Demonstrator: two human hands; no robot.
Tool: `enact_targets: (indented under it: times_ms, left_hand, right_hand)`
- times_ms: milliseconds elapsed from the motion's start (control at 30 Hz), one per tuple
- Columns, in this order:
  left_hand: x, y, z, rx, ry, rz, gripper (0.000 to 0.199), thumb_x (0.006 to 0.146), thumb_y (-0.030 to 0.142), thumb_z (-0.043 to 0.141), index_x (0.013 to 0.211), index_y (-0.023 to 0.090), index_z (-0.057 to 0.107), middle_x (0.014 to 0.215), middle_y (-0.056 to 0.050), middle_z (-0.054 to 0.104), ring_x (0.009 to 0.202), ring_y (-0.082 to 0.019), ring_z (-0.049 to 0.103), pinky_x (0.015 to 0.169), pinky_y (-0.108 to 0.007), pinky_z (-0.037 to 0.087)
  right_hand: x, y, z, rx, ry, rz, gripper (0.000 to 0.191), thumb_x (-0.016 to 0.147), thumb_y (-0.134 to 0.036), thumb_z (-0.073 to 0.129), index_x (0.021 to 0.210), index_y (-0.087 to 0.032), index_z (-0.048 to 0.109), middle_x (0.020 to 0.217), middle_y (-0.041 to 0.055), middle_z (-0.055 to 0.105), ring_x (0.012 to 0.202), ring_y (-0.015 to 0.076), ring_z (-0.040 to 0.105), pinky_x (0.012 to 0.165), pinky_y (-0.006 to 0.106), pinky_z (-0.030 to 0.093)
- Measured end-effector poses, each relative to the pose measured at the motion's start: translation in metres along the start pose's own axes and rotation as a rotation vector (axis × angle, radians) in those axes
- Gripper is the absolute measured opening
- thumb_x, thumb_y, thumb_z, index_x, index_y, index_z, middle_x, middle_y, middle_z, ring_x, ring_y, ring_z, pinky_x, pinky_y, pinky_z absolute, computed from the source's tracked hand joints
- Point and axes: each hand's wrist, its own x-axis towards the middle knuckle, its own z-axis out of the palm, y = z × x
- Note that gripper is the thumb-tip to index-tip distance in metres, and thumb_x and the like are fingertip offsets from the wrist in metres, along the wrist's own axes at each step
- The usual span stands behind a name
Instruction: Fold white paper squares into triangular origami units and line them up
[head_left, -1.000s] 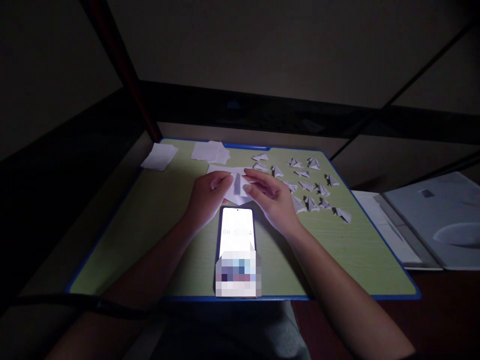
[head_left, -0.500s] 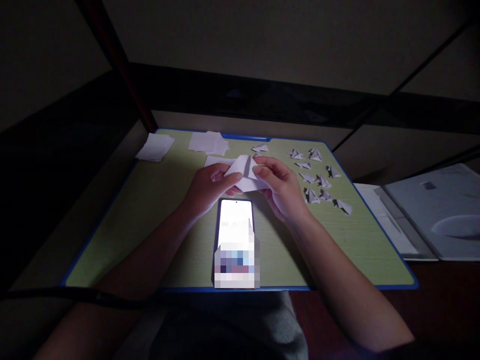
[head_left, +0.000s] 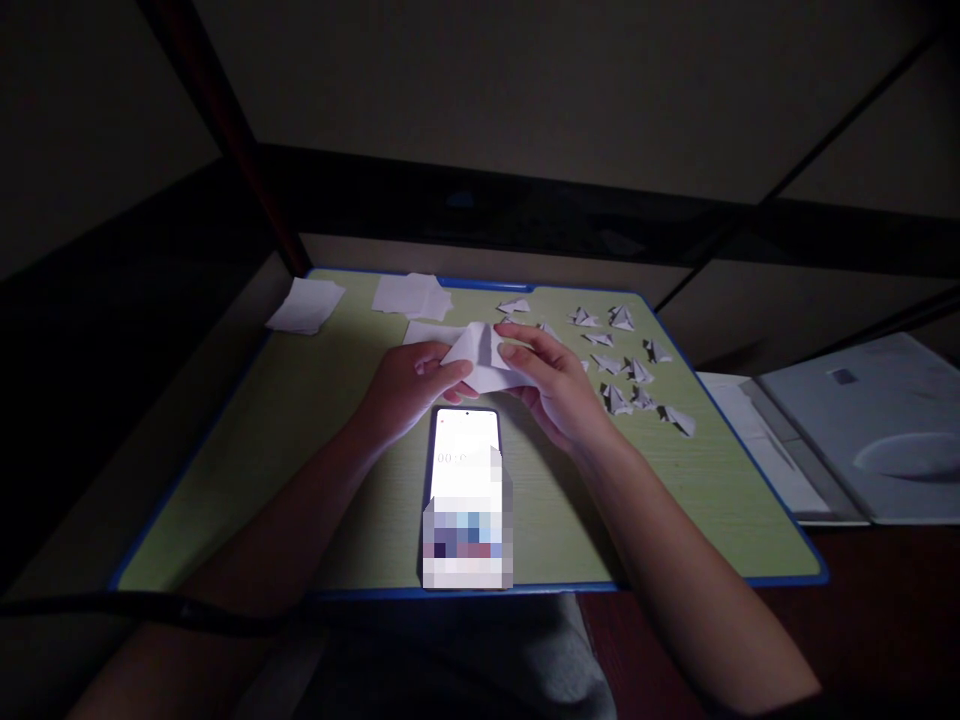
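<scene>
A partly folded white paper (head_left: 487,372) is held up between both hands, above the far end of a lit phone (head_left: 466,480). My left hand (head_left: 409,388) pinches its left side, thumb on top and fingers underneath. On the right side, my right hand (head_left: 553,382) grips the paper with thumb and index finger on its upper face; its other fingers are partly hidden below. Behind the held paper, another white sheet (head_left: 421,332) lies on the green table. Several small folded paper pieces (head_left: 616,399) are spread to the right.
Two stacks of white paper, one at the far left corner (head_left: 306,305) and one at the back (head_left: 409,296), lie on the blue-edged green table (head_left: 300,440). An open white box (head_left: 862,430) stands right of the table. A dark cable (head_left: 150,606) crosses the lower left.
The view has shifted slightly, so the table and its objects appear a little lower and further left. Both hands keep their hold on the paper, with only slight finger movement.
</scene>
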Motion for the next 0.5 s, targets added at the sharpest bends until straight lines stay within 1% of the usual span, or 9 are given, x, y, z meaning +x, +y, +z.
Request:
enact_targets:
  times_ms: [200, 300, 400, 500]
  left_hand:
    - [0.0007, -0.0002, -0.0007, 0.015, -0.014, 0.021, 0.016, 0.077, 0.03, 0.069, 0.08, 0.014, 0.07, 0.071, -0.006, 0.075, 0.061, -0.015, 0.071, 0.059, -0.024, 0.058]
    - [0.0009, 0.0005, -0.0006, 0.044, -0.017, 0.022, 0.014, 0.077, 0.027, 0.067, 0.082, 0.014, 0.069, 0.071, -0.006, 0.074, 0.061, -0.015, 0.071, 0.059, -0.024, 0.058]
    - [0.0012, 0.0006, -0.0004, 0.056, 0.01, 0.021, 0.017, 0.078, 0.027, 0.066, 0.088, 0.013, 0.069, 0.073, -0.006, 0.074, 0.06, -0.014, 0.07, 0.058, -0.024, 0.058]
    - [0.0018, -0.001, -0.0005, 0.05, 0.062, 0.041, 0.023, 0.08, 0.031, 0.066, 0.093, 0.013, 0.07, 0.08, -0.008, 0.075, 0.062, -0.014, 0.069, 0.056, -0.023, 0.056]
  right_hand:
    - [-0.0001, 0.0007, -0.0002, 0.001, -0.023, -0.017, 0.037, 0.067, -0.036, 0.082, 0.1, -0.024, 0.069, 0.079, -0.0011, 0.067, 0.064, 0.0123, 0.058, 0.059, 0.029, 0.05]
    - [-0.0007, 0.0008, -0.0003, 0.027, -0.054, -0.028, 0.036, 0.067, -0.031, 0.082, 0.1, -0.024, 0.07, 0.079, -0.002, 0.069, 0.067, 0.0123, 0.06, 0.064, 0.03, 0.052]
    - [-0.0009, 0.0015, 0.0, 0.007, -0.059, -0.046, 0.035, 0.067, -0.03, 0.082, 0.099, -0.025, 0.071, 0.081, -0.0016, 0.071, 0.07, 0.0141, 0.063, 0.069, 0.033, 0.055]
    - [-0.0006, 0.0031, 0.0005, 0.009, -0.065, -0.057, 0.034, 0.066, -0.029, 0.083, 0.098, -0.025, 0.072, 0.08, -0.0017, 0.073, 0.069, 0.0142, 0.065, 0.069, 0.033, 0.056]
